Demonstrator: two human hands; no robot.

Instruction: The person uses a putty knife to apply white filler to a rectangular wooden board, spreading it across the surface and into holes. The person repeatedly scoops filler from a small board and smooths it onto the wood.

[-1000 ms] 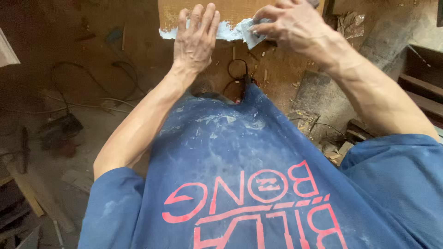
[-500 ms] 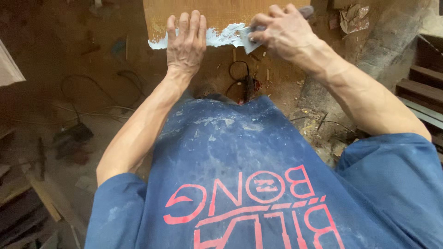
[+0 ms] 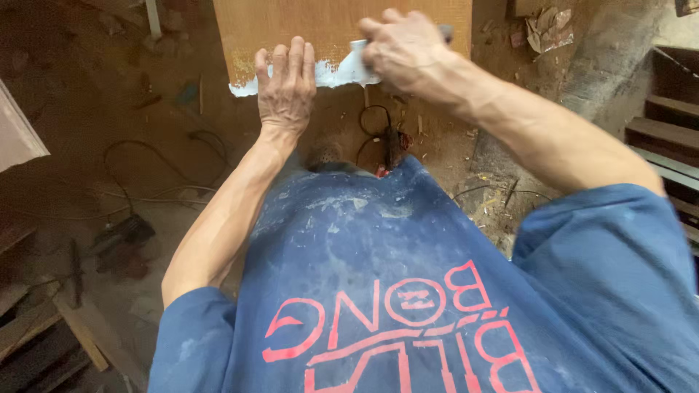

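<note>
in the head view, the likeliest slip is the wooden board (image 3: 342, 33) shifting or tipping, since only the left hand (image 3: 285, 91) steadies it, lying flat and spread open over the board's near edge with nothing gripped; a hard stroke from the other side could push the panel out from under the palm. the white paste (image 3: 331, 73) along that edge could also smear unevenly or drop to the littered floor (image 3: 95, 145) below the board. the right hand (image 3: 408, 54) is curled closed over the board's near edge, just right of the left hand, around a tool i cannot make out, pressing into the paste. the white strip runs along the board's near edge, under the left fingers and up to the right hand. a black cable (image 3: 382, 138) lies on the floor below the board.
</note>
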